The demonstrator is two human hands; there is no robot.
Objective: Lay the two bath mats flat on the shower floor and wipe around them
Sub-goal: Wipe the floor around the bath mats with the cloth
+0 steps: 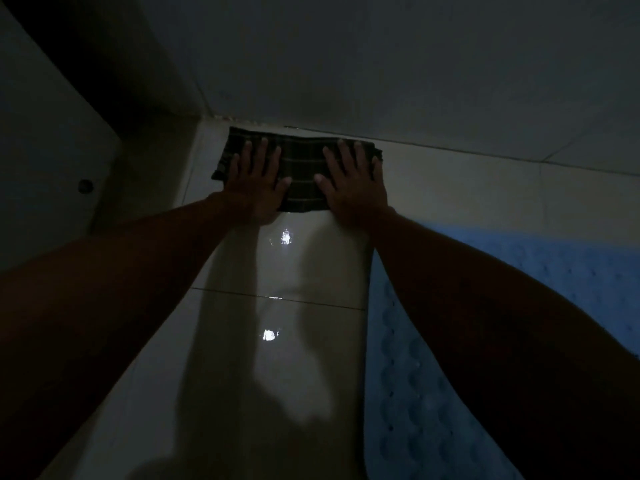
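A dark checked cloth (302, 168) lies flat on the glossy pale floor tiles (277, 358), right at the foot of the far wall. My left hand (254, 183) presses on its left half with fingers spread. My right hand (353, 183) presses flat on its right half, fingers also spread. A light blue bath mat (415, 410) with a bumpy surface lies flat on the floor to the right, partly hidden under my right forearm. Only this one mat is in view.
The scene is very dim. A tiled wall (381, 64) rises just beyond the cloth. A pale panel (45, 140) with a small round knob (85, 186) stands at the left. Bright light spots reflect on the wet-looking tiles.
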